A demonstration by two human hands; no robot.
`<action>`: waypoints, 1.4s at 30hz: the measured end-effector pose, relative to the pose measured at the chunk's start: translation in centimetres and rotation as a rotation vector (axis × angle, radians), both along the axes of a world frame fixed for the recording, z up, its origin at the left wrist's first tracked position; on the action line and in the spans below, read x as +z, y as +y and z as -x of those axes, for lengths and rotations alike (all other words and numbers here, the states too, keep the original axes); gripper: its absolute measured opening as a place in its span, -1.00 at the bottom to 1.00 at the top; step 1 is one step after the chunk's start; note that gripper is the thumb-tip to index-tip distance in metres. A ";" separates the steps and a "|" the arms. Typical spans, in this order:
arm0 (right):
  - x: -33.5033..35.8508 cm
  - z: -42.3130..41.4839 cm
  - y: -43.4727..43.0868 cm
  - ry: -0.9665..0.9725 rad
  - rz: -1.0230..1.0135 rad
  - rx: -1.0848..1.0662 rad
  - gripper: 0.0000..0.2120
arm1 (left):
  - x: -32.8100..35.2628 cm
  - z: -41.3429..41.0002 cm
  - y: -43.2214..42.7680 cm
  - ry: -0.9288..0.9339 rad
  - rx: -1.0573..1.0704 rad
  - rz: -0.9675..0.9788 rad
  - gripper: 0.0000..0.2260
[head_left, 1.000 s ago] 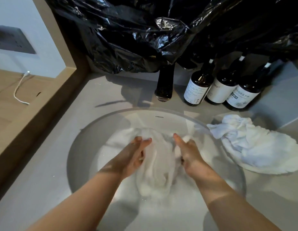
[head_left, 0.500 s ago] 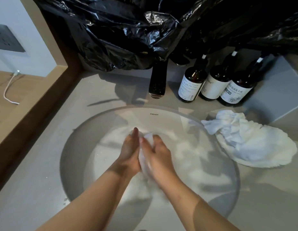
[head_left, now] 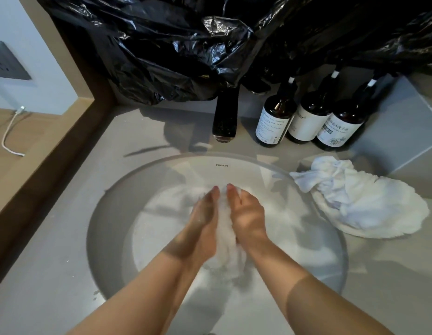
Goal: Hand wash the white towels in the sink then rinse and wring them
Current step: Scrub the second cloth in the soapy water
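Note:
A wet white towel point(head_left: 225, 240) is bunched in the round white sink point(head_left: 113, 238), which holds soapy water. My left hand point(head_left: 202, 223) and my right hand point(head_left: 247, 218) press it between their palms, fingers fairly straight and pointing away from me, fingertips almost meeting. The towel's lower end hangs below my wrists into the water. A second white towel point(head_left: 362, 204) lies crumpled on the counter at the sink's right rim.
A dark tap spout point(head_left: 225, 117) hangs over the sink's far edge. Three brown labelled bottles point(head_left: 306, 117) stand right of it. Black plastic sheeting point(head_left: 186, 44) covers the wall behind. A wooden ledge point(head_left: 53, 151) with a white cable runs along the left.
My hands were apart on the spread towel, then came together and gathered it into a bunch between the palms. They now press it slightly farther from me.

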State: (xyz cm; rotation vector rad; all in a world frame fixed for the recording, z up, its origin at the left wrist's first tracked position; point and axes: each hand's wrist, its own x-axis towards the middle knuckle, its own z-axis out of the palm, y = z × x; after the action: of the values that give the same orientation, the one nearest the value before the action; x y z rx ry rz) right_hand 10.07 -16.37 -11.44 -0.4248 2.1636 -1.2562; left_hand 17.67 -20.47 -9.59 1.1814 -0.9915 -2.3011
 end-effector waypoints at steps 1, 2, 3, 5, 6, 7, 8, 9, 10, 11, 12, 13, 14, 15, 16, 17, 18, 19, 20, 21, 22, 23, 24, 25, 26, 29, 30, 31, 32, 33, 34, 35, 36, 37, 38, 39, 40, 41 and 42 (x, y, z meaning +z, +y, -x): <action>0.1 -0.7 0.0 0.003 0.044 -0.026 -0.68 | 0.6 0.2 -0.5 0.016 -0.005 -0.018 -0.66; 0.2 -1.5 0.1 0.004 0.066 -0.021 -0.70 | 0.8 0.5 -1.2 0.026 0.014 -0.043 -0.64; 0.6 -2.5 0.2 -0.007 0.062 0.011 -0.70 | 1.4 0.8 -1.8 0.004 0.026 -0.063 -0.63; 1.2 -3.7 0.6 -0.042 0.022 0.099 -0.68 | 1.2 0.5 -2.1 -0.006 0.011 -0.072 -0.67; 0.9 -3.4 0.8 -0.063 0.006 0.110 -0.67 | 0.8 0.2 -2.1 0.000 -0.023 -0.064 -0.67; 0.5 -2.8 1.1 -0.067 -0.007 0.064 -0.65 | 0.4 -0.3 -1.9 0.015 -0.063 -0.067 -0.67; -0.3 -2.0 1.5 -0.075 -0.026 -0.016 -0.64 | -0.3 -0.7 -1.7 0.032 -0.113 -0.056 -0.67; -1.3 -1.2 1.8 -0.099 -0.048 -0.110 -0.62 | -0.8 -1.3 -1.6 0.060 -0.189 -0.062 -0.68; -2.5 -0.7 2.2 -0.154 -0.057 -0.222 -0.59 | -1.8 -1.9 -1.9 0.043 -0.252 -0.032 -0.73; -3.6 -0.6 2.4 -0.249 -0.058 -0.297 -0.55 | -2.4 -2.4 -2.0 0.006 -0.293 0.015 -0.80; -4.8 -0.6 2.6 -0.353 -0.067 -0.330 -0.52 | -3.5 -2.9 -2.1 -0.089 -0.306 0.060 -0.86; -5.6 -0.8 2.9 -0.452 -0.096 -0.317 -0.51 | -4.3 -3.4 -2.0 -0.173 -0.317 0.090 -0.85; -6.6 -1.2 3.1 -0.529 -0.131 -0.260 -0.51 | -5.0 -3.9 -1.8 -0.237 -0.318 0.077 -0.82; -6.5 -1.6 3.4 -0.555 -0.178 -0.162 -0.54 | -5.5 -4.3 -1.7 -0.294 -0.316 0.034 -0.79; -6.3 -2.1 3.6 -0.535 -0.228 -0.036 -0.55 | -5.9 -4.7 -1.7 -0.371 -0.320 0.005 -0.76; -6.0 -2.4 3.9 -0.484 -0.279 0.077 -0.56 | -6.1 -5.0 -1.7 -0.431 -0.341 -0.016 -0.71; -5.7 -2.6 4.2 -0.447 -0.310 0.159 -0.64 | -6.3 -5.1 -1.8 -0.464 -0.385 -0.025 -0.67; -5.0 -2.7 4.4 -0.458 -0.318 0.208 -0.77 | -6.2 -5.3 -1.9 -0.482 -0.436 -0.027 -0.65; -5.1 -2.5 4.6 -0.480 -0.305 0.225 -0.85 | -5.9 -5.4 -2.0 -0.506 -0.467 -0.020 -0.65; -4.8 -2.5 4.7 -0.502 -0.294 0.194 -0.84 | -5.4 -5.5 -2.2 -0.490 -0.493 -0.024 -0.65; -4.5 -2.5 4.8 -0.529 -0.279 0.151 -0.80 | -5.0 -5.5 -2.2 -0.461 -0.500 -0.008 -0.65; -4.1 -2.7 4.9 -0.563 -0.225 0.111 -0.78 | -4.7 -5.5 -2.5 -0.407 -0.498 0.015 -0.65; -3.9 -2.8 4.8 -0.578 -0.152 0.080 -0.79 | -4.2 -5.5 -2.9 -0.330 -0.476 0.033 -0.66; -3.2 -2.9 4.6 -0.580 -0.053 0.061 -0.82 | -3.8 -5.4 -3.5 -0.220 -0.428 0.035 -0.67; -2.6 -3.0 4.3 -0.580 0.068 0.041 -0.84 | -3.0 -5.5 -3.8 -0.121 -0.373 0.037 -0.67; -0.5 -4.3 2.9 -0.514 0.342 -0.054 -0.74 | -1.9 -5.6 -4.4 0.112 -0.332 0.018 -0.60; -0.1 -5.2 2.3 -0.429 0.329 -0.057 -0.72 | -1.8 -5.5 -4.2 0.109 -0.321 0.018 -0.63; -0.1 -6.3 1.7 -0.281 0.286 -0.021 -0.74 | -1.9 -5.3 -3.9 0.056 -0.283 0.035 -0.65; -0.3 -7.2 1.3 -0.102 0.216 0.018 -0.79 | -1.9 -5.0 -3.3 -0.005 -0.271 0.067 -0.66; -0.6 -7.7 1.1 0.057 0.148 0.008 -0.85 | -1.6 -4.7 -2.5 -0.035 -0.275 0.024 -0.66; -0.7 -7.6 1.2 0.129 0.113 -0.029 -0.86 | -1.4 -4.5 -1.7 -0.032 -0.310 -0.029 -0.68; -0.9 -7.2 1.1 0.111 0.127 -0.093 -0.83 | -1.0 -4.0 -1.0 -0.027 -0.333 -0.089 -0.70; -0.7 -6.6 0.9 0.050 0.161 -0.167 -0.79 | -0.9 -3.5 -0.8 -0.046 -0.344 -0.142 -0.69; -0.6 -6.0 0.6 -0.019 0.178 -0.247 -0.77 | -0.5 -3.2 -1.0 -0.071 -0.344 -0.182 -0.67; -0.5 -5.7 0.2 -0.054 0.182 -0.295 -0.78 | -0.5 -3.2 -1.6 -0.090 -0.335 -0.190 -0.65; -0.3 -5.7 -0.2 -0.062 0.186 -0.301 -0.79 | -0.8 -2.6 -2.4 -0.109 -0.322 -0.182 -0.67; -0.1 -6.1 -0.6 -0.049 0.177 -0.275 -0.81 | -1.2 -2.1 -3.4 -0.112 -0.282 -0.146 -0.69; 0.1 -6.6 -1.0 -0.034 0.152 -0.221 -0.83 | -1.3 -1.7 -4.3 -0.139 -0.237 -0.107 -0.68; 0.2 -7.0 -1.4 -0.028 0.116 -0.164 -0.84 | -1.5 -1.5 -5.1 -0.163 -0.204 -0.077 -0.63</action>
State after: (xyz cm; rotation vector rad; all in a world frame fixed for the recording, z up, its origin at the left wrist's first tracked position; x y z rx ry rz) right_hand 17.10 -17.76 -11.28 -0.2792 2.1445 -1.4736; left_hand 19.19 -25.53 -11.09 1.3750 -1.1378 -2.4499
